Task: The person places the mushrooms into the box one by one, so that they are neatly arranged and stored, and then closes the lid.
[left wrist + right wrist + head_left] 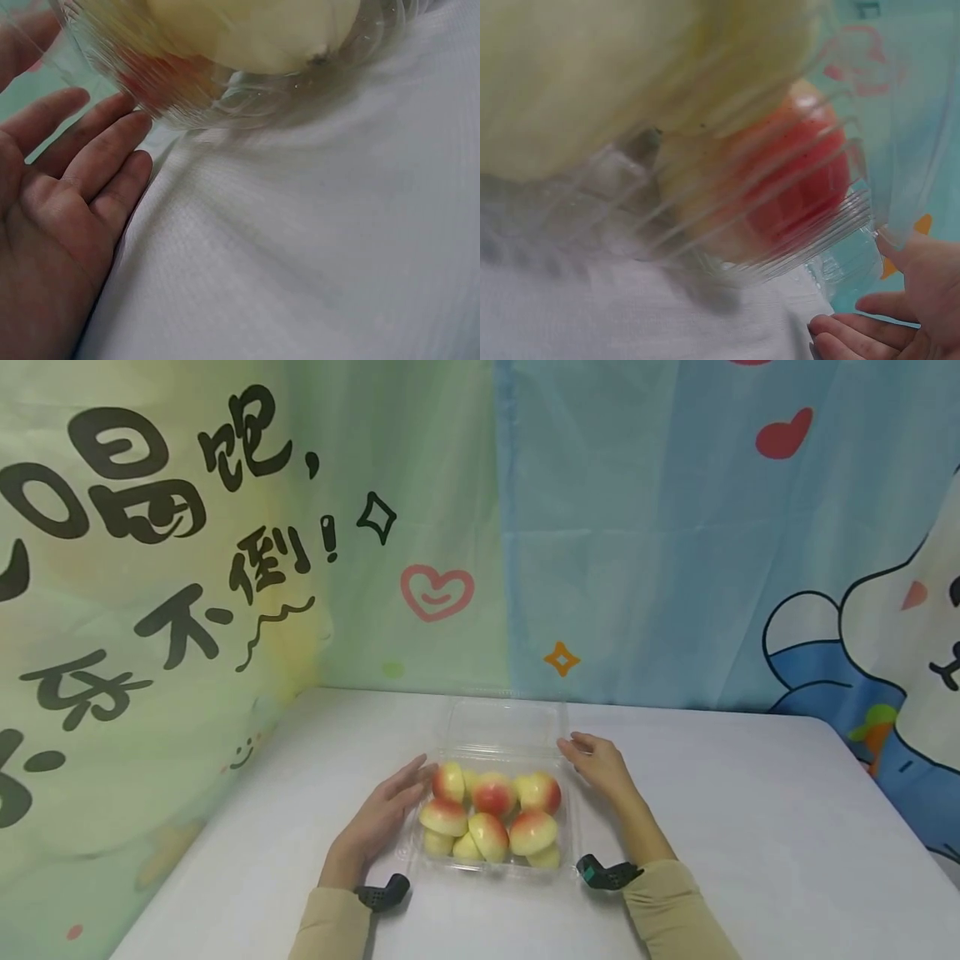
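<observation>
A clear plastic clamshell box sits on the table with its lid folded back behind it. Several yellow peaches with red blush fill the box. My left hand is beside the box's left wall, fingers extended and their tips at the wall in the left wrist view. On the other side, my right hand is by the back right corner, fingers loosely bent. A fingertip of it meets the lid's clear edge in the right wrist view; whether it presses there I cannot tell.
A white cloth covers the table. Printed curtains stand behind it and on the left. A dark wrist device sits at each of the tan sleeves.
</observation>
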Tool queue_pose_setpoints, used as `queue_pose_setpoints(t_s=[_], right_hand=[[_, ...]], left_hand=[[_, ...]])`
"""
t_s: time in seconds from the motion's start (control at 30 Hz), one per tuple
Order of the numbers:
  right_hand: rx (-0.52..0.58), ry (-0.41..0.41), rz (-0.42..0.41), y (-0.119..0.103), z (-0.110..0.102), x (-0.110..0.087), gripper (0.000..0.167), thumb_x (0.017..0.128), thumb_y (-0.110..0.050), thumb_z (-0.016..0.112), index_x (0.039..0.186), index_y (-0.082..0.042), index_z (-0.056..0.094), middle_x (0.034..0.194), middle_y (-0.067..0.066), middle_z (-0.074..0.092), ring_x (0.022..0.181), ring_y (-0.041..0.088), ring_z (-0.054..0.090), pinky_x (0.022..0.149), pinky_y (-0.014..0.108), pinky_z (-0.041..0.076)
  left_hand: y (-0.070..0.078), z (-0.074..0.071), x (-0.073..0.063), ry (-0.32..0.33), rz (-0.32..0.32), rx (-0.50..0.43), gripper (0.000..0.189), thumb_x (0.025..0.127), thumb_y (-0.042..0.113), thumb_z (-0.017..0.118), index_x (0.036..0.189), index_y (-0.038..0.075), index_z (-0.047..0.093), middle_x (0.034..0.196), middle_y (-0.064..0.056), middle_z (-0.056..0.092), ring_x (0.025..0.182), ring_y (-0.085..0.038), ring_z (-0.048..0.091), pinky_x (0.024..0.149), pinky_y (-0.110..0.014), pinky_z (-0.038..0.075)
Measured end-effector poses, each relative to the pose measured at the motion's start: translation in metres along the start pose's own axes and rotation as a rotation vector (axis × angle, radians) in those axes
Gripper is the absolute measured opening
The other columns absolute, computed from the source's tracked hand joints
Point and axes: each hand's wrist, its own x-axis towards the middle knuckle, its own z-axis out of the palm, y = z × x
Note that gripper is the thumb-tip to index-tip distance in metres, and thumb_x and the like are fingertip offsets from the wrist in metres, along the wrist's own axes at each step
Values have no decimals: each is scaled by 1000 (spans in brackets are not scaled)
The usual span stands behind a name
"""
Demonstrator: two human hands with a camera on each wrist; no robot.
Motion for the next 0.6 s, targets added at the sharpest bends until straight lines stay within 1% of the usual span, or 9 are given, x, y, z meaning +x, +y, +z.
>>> queue_pose_setpoints(t_s=[0.17, 0.23, 0.33, 0.43, 0.6], right_hand=[[23, -1, 2, -2, 1, -1, 63, 95, -40, 53, 136, 8, 45, 131, 28, 54, 106, 36, 65, 89, 41, 54], [33, -4, 4, -3, 2, -1, 61, 96, -38, 53, 135, 7, 46, 130, 28, 55, 105, 35, 65, 87, 39, 55], [43, -10, 12, -2, 3, -1, 58, 96, -37, 53, 134, 6, 48, 129, 27, 56, 110, 35, 62, 87, 38, 55], [42, -11, 7, -3, 4, -1, 57, 96, -35, 53, 134, 7, 48, 130, 28, 55, 116, 37, 58, 91, 40, 54], [51, -8, 5, -3, 6, -1, 56, 97, -34, 52, 135, 7, 47, 132, 27, 53, 123, 38, 52, 101, 45, 46]], left_hand=[[-2, 0, 0, 3, 0, -1, 57, 97, 33, 52, 149, 26, 30, 150, 1, 41, 143, -23, 29, 119, -48, 15], [-2, 0, 0, 1, 3, -3, 57, 97, 33, 52, 149, 26, 29, 150, 1, 41, 144, -23, 29, 119, -48, 15], [-2, 0, 1, -2, 10, -8, 58, 97, 32, 52, 150, 25, 29, 150, 1, 41, 143, -23, 29, 120, -47, 15], [-2, 0, 1, 0, 13, -18, 58, 97, 30, 52, 150, 23, 29, 149, 0, 42, 143, -23, 30, 120, -46, 15], [-1, 0, 0, 8, 12, -17, 58, 97, 30, 52, 150, 23, 29, 149, 0, 42, 143, -23, 30, 120, -46, 15]])
